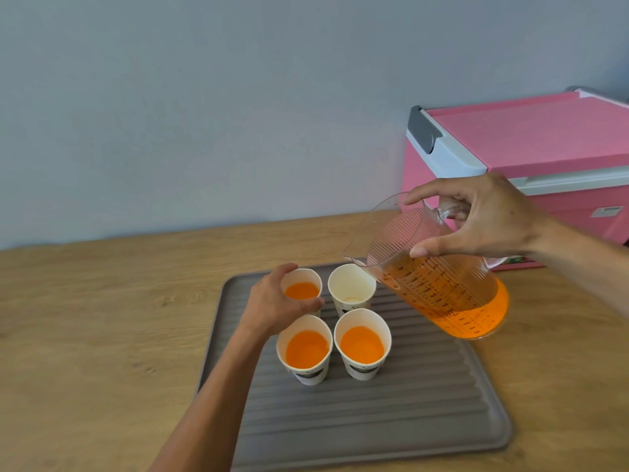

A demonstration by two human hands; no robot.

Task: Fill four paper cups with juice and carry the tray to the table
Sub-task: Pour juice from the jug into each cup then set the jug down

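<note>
Fingers (pixel 439 248) grip tilted jug (pixel 442 284), handle mostly hidden by them.

Tray (pixel 391 420) near half bare; cups (pixel 362 345) crowd far half, jug (pixel 442 294) overhanging.

Tray (pixel 374 420): grey-brown, ribbed with parallel ridges.
Paper cups (pixel 362 345): white, dark printed motif low on wall, design too blurred to read.
Juice (pixel 306 349): orange, in three cups; far right cup (pixel 352 287) interior cream-white.
Jug (pixel 439 287): clear, fine vertical ribbing above, dark graduation marks.
Countertop (pixel 102 318): light wood grain.
Box (pixel 531 155): pink, white rim, grey latch.
Wall (pixel 204 114): pale blue-grey.
</note>
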